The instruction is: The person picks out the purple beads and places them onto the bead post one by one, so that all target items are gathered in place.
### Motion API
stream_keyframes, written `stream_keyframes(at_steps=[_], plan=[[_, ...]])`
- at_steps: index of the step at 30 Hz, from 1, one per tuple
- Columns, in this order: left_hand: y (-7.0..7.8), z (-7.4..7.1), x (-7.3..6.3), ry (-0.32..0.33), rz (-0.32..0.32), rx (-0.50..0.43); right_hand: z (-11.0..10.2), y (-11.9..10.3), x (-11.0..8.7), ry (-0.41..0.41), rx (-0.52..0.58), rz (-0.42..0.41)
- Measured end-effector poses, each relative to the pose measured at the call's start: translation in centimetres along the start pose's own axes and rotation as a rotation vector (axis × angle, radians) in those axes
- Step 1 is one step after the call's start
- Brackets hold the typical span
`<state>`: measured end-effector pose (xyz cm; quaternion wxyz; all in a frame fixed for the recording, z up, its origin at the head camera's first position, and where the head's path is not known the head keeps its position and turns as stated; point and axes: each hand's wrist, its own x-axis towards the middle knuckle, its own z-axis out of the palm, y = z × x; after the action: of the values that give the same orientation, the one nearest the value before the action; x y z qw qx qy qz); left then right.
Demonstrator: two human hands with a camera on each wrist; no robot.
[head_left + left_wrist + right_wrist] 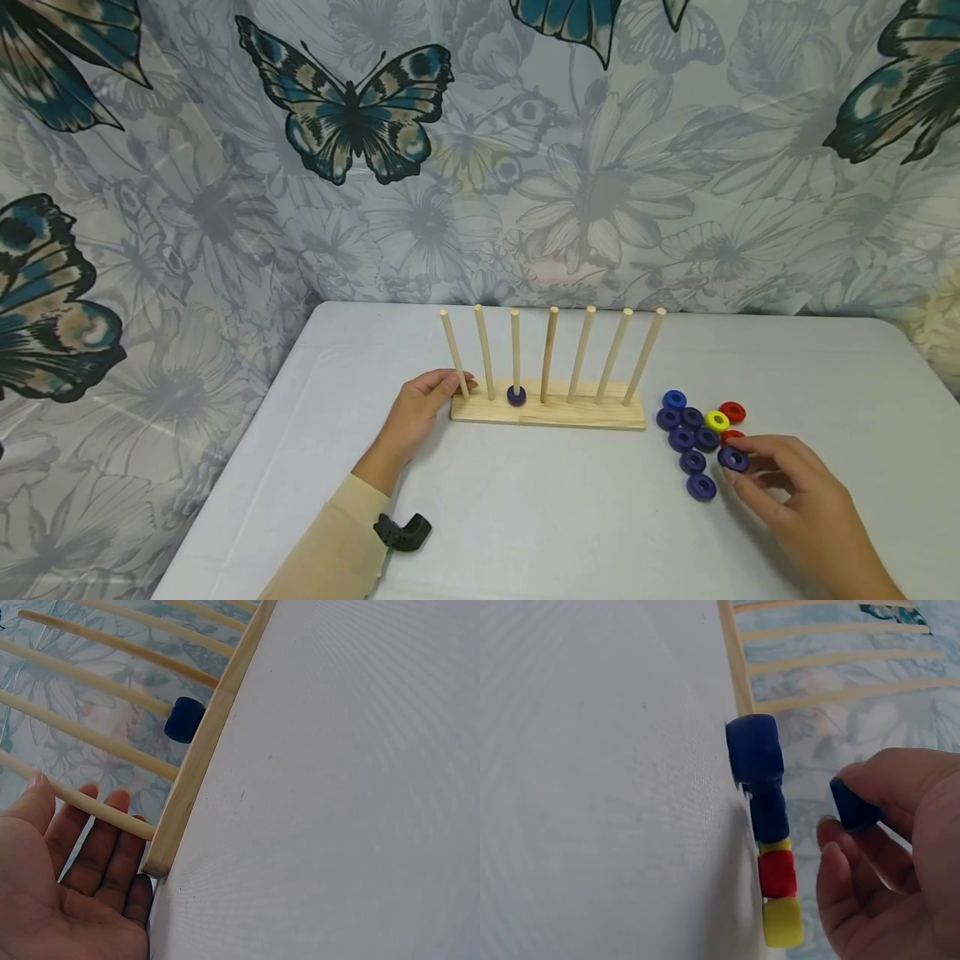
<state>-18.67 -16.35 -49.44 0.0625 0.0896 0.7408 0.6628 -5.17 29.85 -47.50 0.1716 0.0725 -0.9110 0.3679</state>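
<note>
A wooden stand with a row of upright pegs is on the white table. Its third peg from the left carries a dark blue ring, low against the base. My left hand holds the stand's left end, thumb and fingers about the outermost peg. Over at the right, my right hand pinches another dark blue ring between thumb and fingertips, raised off the table in the right wrist view. Beside it lie several loose dark blue rings, a yellow ring and red rings.
The white table meets a patterned cloth backdrop with butterflies and flowers behind it. A black band piece sits at my left wrist, by the beige sleeve. A yellow ring stands nearest the right wrist camera.
</note>
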Motion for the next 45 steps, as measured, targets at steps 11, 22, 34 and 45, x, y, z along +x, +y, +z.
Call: stream_keyframes(at_steps=[11,22,34,45], plan=[[-0.2,0.0,0.1,-0.009,0.008,-0.02,-0.2,-0.9,0.4,0.057,0.019,-0.077],[0.2,0.0,0.0,-0.002,0.008,-0.006,0.0,-2.1,1.1,0.071,-0.003,-0.188],[0.0,0.1,0.0,0.008,0.003,0.002,0.1,-3.8,2.6,0.078,0.019,-0.238],[0.1,0.1,-0.1,0.004,0.006,-0.002,-0.3,-6.4,4.5,0.085,0.096,-0.355]])
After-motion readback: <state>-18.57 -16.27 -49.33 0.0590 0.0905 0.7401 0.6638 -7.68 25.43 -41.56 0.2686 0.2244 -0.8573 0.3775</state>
